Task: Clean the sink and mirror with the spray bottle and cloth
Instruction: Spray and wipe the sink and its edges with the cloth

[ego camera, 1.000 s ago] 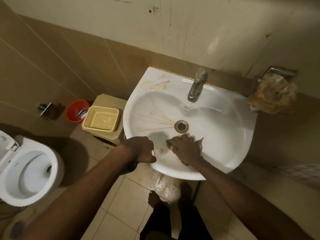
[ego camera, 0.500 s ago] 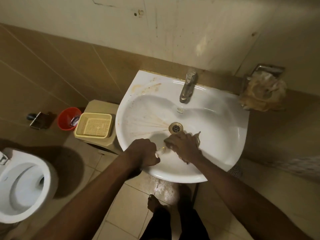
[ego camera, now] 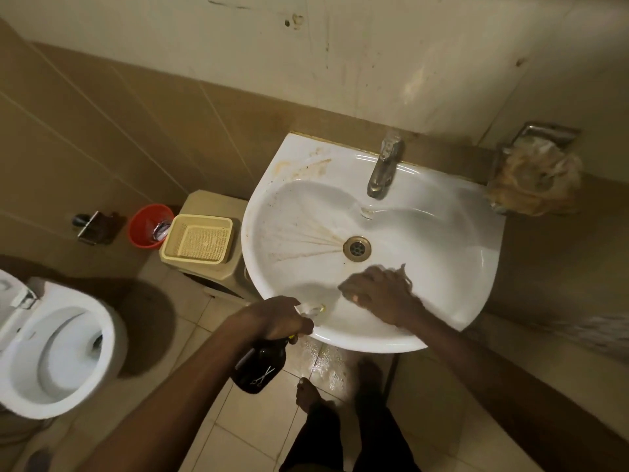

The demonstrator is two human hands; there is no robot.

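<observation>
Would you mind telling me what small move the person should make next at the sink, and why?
Probably sweep the right hand and its cloth leftward across the basin. Brown streaks fan out left of the drain, on the sink, while the cloth sits at the near side, right of them. The left hand holds the spray bottle at the rim.

- Right hand [ego camera: 381, 294], pressing the cloth [ego camera: 403, 272] in the sink [ego camera: 442, 233], now farther right of the drain [ego camera: 356, 247] than a second ago.
- Left hand [ego camera: 279, 316] now just outside the near rim.
- Dark spray bottle [ego camera: 260, 369] now visible below that hand, hidden earlier.
</observation>
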